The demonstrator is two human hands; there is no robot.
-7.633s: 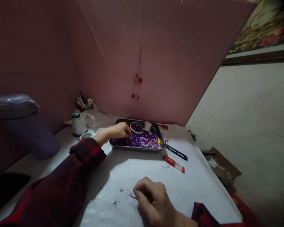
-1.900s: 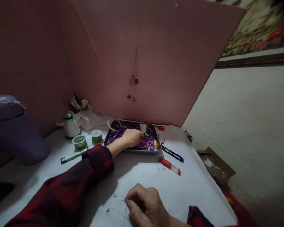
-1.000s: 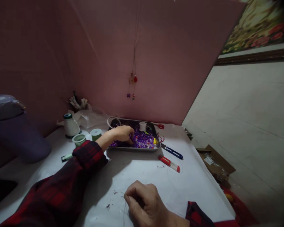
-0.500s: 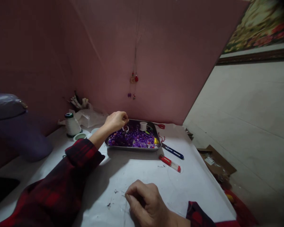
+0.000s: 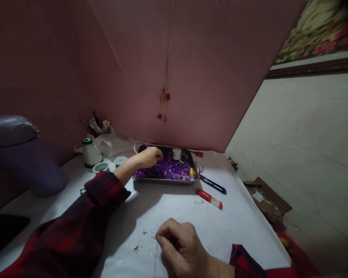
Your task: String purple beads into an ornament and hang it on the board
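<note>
My left hand [image 5: 151,156] reaches into a metal tray [image 5: 162,181], its fingers curled together at the loose purple beads [image 5: 169,168]. Whatever lies between those fingertips is hidden. Close to the front of the table, my right hand [image 5: 181,247] pinches a thin, pale thread [image 5: 156,255] between thumb and forefinger. A short, fine end sticks out to the left of these fingertips, and the rest trails down over the white table cover [image 5: 174,206]. Inside the tray, a small white cup-like piece [image 5: 176,154] stands toward the back right.
Right of the tray lie a dark-blue-handled tool [image 5: 214,185], a red-capped clear case [image 5: 209,199] and a red handle [image 5: 198,154]. A thread cone [image 5: 91,153], round green-rimmed container [image 5: 101,167] and purple bottle [image 5: 31,158] stand left. Beaded strings [image 5: 164,96] hang on the pink wall.
My left hand has lowered into the beads and shifted slightly right. A small beaded ring seen beneath it earlier is out of sight. My right hand keeps its pinch, almost still.
</note>
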